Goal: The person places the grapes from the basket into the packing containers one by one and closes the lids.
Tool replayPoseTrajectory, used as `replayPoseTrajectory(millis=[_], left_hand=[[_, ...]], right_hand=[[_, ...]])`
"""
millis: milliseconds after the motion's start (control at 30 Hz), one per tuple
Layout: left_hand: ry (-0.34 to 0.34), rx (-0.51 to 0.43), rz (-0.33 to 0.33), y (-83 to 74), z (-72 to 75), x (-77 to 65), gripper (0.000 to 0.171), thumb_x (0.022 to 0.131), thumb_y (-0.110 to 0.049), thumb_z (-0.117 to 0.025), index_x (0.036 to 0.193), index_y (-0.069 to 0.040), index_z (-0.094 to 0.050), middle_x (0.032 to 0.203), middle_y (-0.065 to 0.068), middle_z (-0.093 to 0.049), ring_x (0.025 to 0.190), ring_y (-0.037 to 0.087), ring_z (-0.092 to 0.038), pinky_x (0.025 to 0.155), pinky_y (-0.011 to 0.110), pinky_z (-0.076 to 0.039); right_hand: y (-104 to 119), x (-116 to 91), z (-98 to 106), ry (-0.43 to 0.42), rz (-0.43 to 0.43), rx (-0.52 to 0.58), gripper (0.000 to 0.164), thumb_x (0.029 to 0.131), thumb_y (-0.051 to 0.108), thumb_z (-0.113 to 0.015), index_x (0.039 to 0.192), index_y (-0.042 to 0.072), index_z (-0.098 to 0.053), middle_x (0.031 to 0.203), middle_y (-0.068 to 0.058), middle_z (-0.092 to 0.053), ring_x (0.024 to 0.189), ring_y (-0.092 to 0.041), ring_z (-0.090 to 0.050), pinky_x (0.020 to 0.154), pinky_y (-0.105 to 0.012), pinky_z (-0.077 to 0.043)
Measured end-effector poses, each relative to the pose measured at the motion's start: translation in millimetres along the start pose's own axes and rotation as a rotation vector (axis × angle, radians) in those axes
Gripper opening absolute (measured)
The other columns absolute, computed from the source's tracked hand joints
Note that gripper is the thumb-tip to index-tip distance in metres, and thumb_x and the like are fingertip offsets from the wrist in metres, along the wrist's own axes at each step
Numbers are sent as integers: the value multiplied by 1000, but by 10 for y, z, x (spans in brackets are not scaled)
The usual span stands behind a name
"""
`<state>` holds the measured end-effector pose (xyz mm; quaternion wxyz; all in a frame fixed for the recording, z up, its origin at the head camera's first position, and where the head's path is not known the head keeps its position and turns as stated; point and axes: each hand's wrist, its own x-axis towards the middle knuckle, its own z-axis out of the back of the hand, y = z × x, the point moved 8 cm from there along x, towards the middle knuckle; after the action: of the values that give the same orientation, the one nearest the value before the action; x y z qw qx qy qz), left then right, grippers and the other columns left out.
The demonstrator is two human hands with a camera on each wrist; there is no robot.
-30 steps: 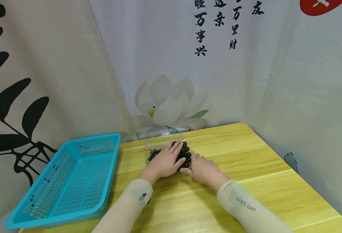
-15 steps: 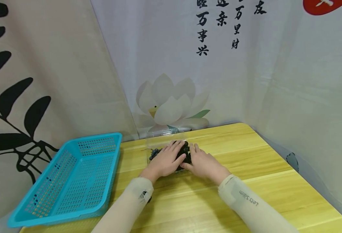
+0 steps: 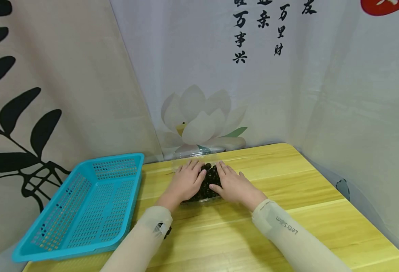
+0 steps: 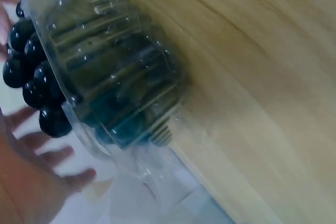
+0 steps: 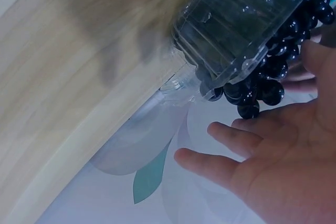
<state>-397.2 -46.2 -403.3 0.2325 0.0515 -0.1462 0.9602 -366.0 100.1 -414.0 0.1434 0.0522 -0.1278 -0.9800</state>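
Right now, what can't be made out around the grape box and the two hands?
- Head view: the left hand and right hand cover most of the clear plastic clamshell box; only a strip of the dark round grapes shows.
- Head view: whether the box lid is latched; hands and glare hide it.
- Left wrist view: motion blur smears the box.
- Right wrist view: the frame's right edge cuts off the box.

Bright even light, soft shadows; wrist views blurred, glare on plastic.
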Motion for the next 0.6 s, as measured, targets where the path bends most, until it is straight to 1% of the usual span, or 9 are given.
replayPoseTrajectory(millis=[67, 133, 200, 300, 367, 433, 467, 533, 600], left_hand=[[-33, -1, 92, 122, 41, -24, 58, 116, -46, -29, 162, -14, -45, 172, 14, -38, 161, 41, -33, 129, 67, -29], [-65, -45, 189, 266, 65, -55, 59, 116, -46, -29, 161, -10, -44, 171, 18, -39, 159, 44, -34, 128, 67, -31], [-92, -137, 286, 421, 70, -87, 60, 116, -45, -28, 160, -7, -44, 168, 21, -41, 156, 47, -39, 126, 64, -35], [-80, -333, 406, 632, 14, -134, 63, 116, -45, -26, 163, -5, -38, 165, 24, -43, 148, 47, -46, 124, 61, -38], [-56, -444, 455, 737, -40, -153, 64, 116, -45, -24, 164, -4, -33, 162, 26, -46, 142, 48, -51, 119, 61, -43], [-21, -535, 481, 807, -97, -165, 65, 116, -45, -22, 166, -4, -27, 163, 27, -45, 143, 49, -50, 119, 61, -42], [-5, -565, 487, 827, -119, -170, 67, 116, -46, -21, 167, -3, -23, 164, 28, -43, 145, 50, -48, 120, 62, -41], [19, -603, 490, 845, -147, -175, 70, 116, -46, -21, 169, -1, -16, 168, 30, -36, 151, 52, -41, 124, 63, -37], [39, -639, 485, 837, -163, -172, 73, 116, -47, -21, 170, 1, -8, 173, 30, -23, 158, 52, -28, 130, 63, -28]], right_hand=[[-5, 5, -1, 4, 0, 1, 90, 109, 60, -47, 172, 8, -10, 181, -13, -10, 164, -41, -25, 125, -75, -28], [-16, 15, -6, 13, -3, 8, 89, 109, 61, -46, 172, 9, -11, 181, -12, -10, 164, -41, -25, 125, -74, -28], [-36, 32, -14, 19, -4, 19, 88, 109, 61, -45, 172, 9, -12, 180, -12, -12, 164, -41, -26, 126, -73, -28], [-81, 64, -31, 36, -9, 38, 87, 110, 62, -43, 171, 8, -15, 180, -12, -15, 163, -39, -27, 127, -69, -31], [-120, 85, -41, 46, -16, 54, 87, 110, 62, -42, 171, 7, -16, 179, -14, -19, 163, -39, -29, 128, -65, -32], [-157, 105, -55, 62, -16, 82, 87, 110, 62, -42, 171, 6, -15, 177, -17, -23, 162, -39, -31, 129, -61, -32], [-176, 115, -64, 72, -16, 103, 87, 110, 62, -42, 171, 6, -15, 177, -18, -24, 162, -39, -31, 130, -59, -32], [-211, 131, -78, 93, -14, 153, 87, 110, 62, -40, 172, 8, -13, 176, -18, -26, 161, -39, -32, 131, -58, -31], [-245, 147, -88, 108, 0, 208, 84, 111, 60, -39, 172, 7, -13, 176, -18, -25, 161, -39, -33, 132, -58, -29]])
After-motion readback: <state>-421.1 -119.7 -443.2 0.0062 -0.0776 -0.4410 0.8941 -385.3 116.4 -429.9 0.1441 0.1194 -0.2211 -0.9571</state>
